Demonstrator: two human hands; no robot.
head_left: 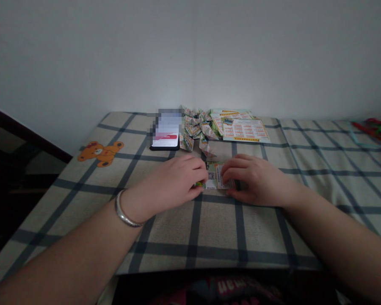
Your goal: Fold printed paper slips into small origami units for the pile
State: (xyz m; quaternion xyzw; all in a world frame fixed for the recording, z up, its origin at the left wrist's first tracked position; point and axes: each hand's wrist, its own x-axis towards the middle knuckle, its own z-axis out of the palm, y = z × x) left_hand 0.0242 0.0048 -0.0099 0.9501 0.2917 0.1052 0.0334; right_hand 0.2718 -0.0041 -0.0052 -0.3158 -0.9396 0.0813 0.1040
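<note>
Nearest me, dark fabric with pink patches (209, 292) shows below the table edge; I can't make out its pale letters. Above it spreads a beige cloth with dark blue-grey checks (165, 237). On that, a small, flat, printed paper strip (211, 174) lies directly between the hands, its long axis apparently running from one to the other, so neither is clearly nearer. The left hand (182, 180), wearing a silver metal bangle (122, 209), has thumb and fingers closed on the left end; the right hand (257, 180) rests on the other end, thumb and fingers apart. A black-and-white QR code shows between them, beside tiny print I can't read. Leftward sits an orange bear cut-out (100, 153). Beyond are a black phone with a lit, partly blurred screen (165, 140), folded printed-paper pieces (193, 127) and flat cards with red-orange grids (246, 130), their small lettering illegible.
</note>
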